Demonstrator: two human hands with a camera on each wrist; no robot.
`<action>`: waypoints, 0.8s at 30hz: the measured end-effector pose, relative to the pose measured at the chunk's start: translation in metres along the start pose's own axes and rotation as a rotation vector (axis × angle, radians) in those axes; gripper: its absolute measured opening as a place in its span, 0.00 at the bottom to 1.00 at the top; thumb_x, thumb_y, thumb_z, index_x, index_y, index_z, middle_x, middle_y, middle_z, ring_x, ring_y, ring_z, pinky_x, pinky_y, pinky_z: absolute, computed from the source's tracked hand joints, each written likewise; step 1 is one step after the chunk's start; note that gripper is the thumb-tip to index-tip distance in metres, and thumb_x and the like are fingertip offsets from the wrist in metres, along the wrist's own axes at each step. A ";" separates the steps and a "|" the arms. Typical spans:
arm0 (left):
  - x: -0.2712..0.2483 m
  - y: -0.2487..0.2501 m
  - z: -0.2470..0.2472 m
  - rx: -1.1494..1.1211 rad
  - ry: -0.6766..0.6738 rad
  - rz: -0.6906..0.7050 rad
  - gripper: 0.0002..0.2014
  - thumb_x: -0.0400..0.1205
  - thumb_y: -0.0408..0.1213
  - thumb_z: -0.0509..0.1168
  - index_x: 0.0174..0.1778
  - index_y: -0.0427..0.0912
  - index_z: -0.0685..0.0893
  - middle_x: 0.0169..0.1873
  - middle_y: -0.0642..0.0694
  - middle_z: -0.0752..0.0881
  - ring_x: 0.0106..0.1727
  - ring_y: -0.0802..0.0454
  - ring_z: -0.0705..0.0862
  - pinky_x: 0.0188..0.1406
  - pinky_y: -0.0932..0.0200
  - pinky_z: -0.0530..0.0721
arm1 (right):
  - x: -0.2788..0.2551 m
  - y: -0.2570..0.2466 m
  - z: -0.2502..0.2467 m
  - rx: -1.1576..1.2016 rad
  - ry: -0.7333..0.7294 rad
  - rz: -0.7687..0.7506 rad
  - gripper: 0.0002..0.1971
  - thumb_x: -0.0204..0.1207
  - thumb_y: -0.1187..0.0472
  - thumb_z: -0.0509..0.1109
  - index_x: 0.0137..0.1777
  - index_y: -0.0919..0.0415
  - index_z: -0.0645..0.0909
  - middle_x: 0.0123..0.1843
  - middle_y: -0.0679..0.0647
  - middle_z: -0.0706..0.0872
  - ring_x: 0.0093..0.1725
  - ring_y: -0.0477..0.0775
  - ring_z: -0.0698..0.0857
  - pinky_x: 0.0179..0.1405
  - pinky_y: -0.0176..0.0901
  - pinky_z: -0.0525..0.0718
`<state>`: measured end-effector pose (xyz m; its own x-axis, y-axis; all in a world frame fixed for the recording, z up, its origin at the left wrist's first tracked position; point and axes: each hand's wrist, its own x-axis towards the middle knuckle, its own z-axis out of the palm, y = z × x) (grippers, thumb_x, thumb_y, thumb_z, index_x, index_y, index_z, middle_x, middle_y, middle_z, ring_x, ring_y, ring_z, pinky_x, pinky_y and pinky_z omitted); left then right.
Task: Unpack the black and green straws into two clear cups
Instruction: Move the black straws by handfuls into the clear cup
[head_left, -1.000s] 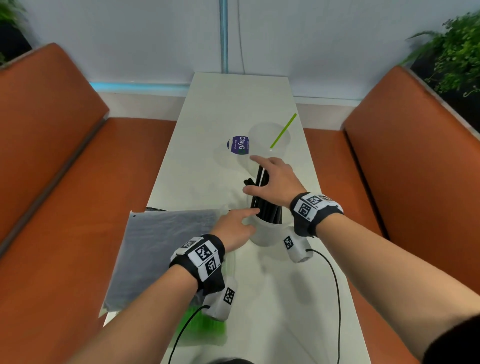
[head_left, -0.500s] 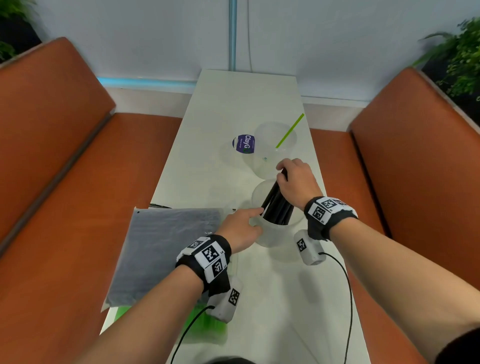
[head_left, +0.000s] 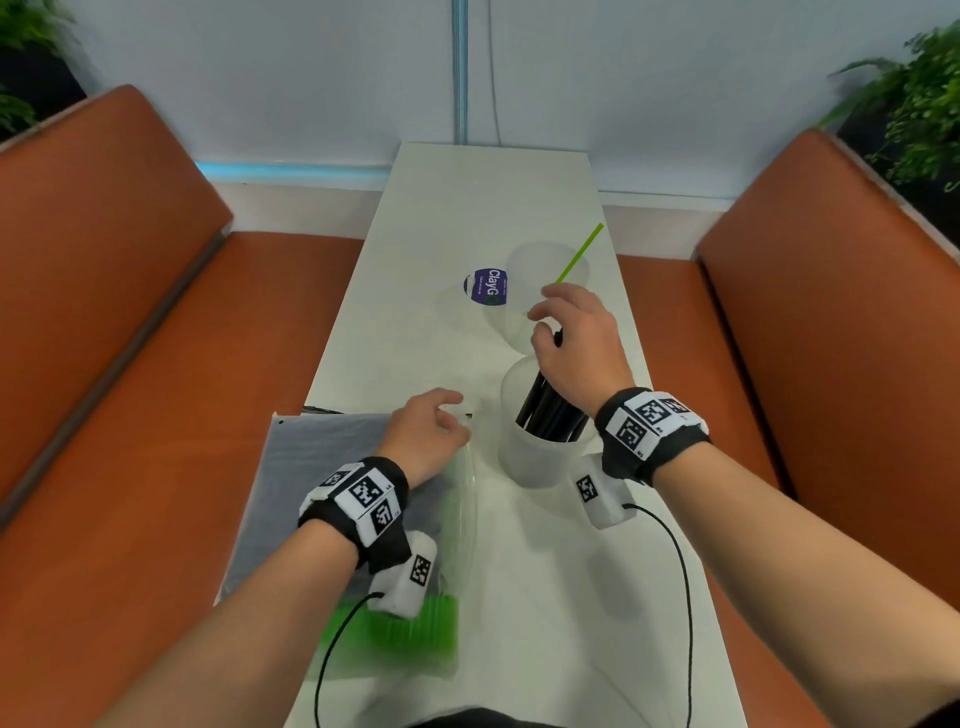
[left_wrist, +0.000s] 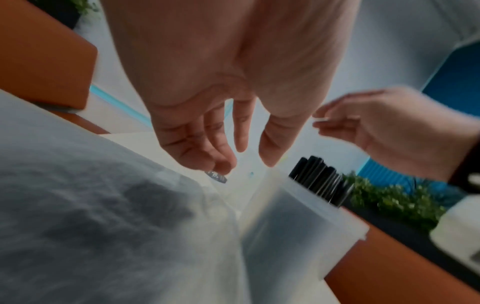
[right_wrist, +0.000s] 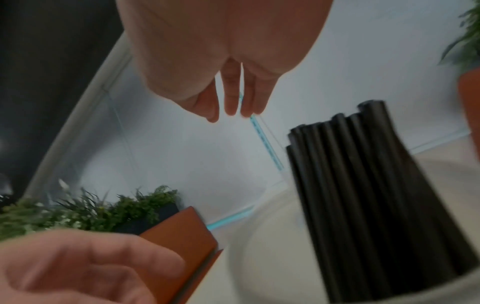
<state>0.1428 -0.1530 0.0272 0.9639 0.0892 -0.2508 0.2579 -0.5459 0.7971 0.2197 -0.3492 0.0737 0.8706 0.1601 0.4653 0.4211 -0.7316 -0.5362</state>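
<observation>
Just above the near clear cup (head_left: 540, 457), the right hand (head_left: 576, 343) hangs with its fingers loosely spread and nothing gripped; the right wrist view shows those fingers (right_wrist: 231, 98) straight and apart, clear of the straw tops. A bundle of black straws (head_left: 550, 410) stands in that cup, leaning toward the far side, their upper ends under the right palm. Beyond it stands the far clear cup (head_left: 545, 270), which holds a single green straw (head_left: 579, 254) tilted out over its rim to the right. The left hand (head_left: 426, 431) hovers just left of the near cup, over the corner of a grey translucent bag (head_left: 322, 467) that lies flat on the white surface (head_left: 467, 197); its fingers (left_wrist: 192, 142) are relaxed and slightly curled, holding nothing. Closer to the person, a clear packet of green straws (head_left: 405, 634) lies on the surface, partly under the left wrist. A round purple sticker (head_left: 488, 286) sits left of the far cup.
</observation>
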 end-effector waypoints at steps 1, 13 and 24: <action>-0.002 -0.004 0.000 0.057 -0.011 -0.010 0.24 0.78 0.41 0.72 0.71 0.49 0.79 0.48 0.51 0.85 0.54 0.51 0.84 0.59 0.57 0.80 | -0.002 -0.010 0.002 0.057 0.010 -0.024 0.09 0.75 0.67 0.66 0.49 0.61 0.88 0.59 0.54 0.86 0.61 0.53 0.82 0.61 0.29 0.69; -0.020 -0.042 0.004 0.214 0.028 -0.152 0.23 0.80 0.27 0.61 0.71 0.47 0.77 0.60 0.42 0.86 0.54 0.45 0.84 0.54 0.54 0.83 | -0.076 -0.043 0.044 0.198 -0.646 0.138 0.11 0.77 0.66 0.65 0.50 0.58 0.89 0.46 0.50 0.91 0.45 0.46 0.86 0.58 0.43 0.84; -0.040 -0.033 -0.041 -0.136 0.137 0.004 0.18 0.80 0.24 0.59 0.53 0.50 0.87 0.33 0.50 0.83 0.28 0.56 0.79 0.23 0.70 0.73 | -0.109 -0.060 0.082 0.054 -0.815 -0.094 0.13 0.75 0.63 0.68 0.59 0.60 0.86 0.54 0.58 0.90 0.54 0.59 0.86 0.55 0.49 0.83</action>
<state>0.0986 -0.1043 0.0334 0.9624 0.2053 -0.1777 0.2518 -0.4297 0.8672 0.1204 -0.2683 -0.0028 0.7340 0.6652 -0.1371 0.4948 -0.6620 -0.5630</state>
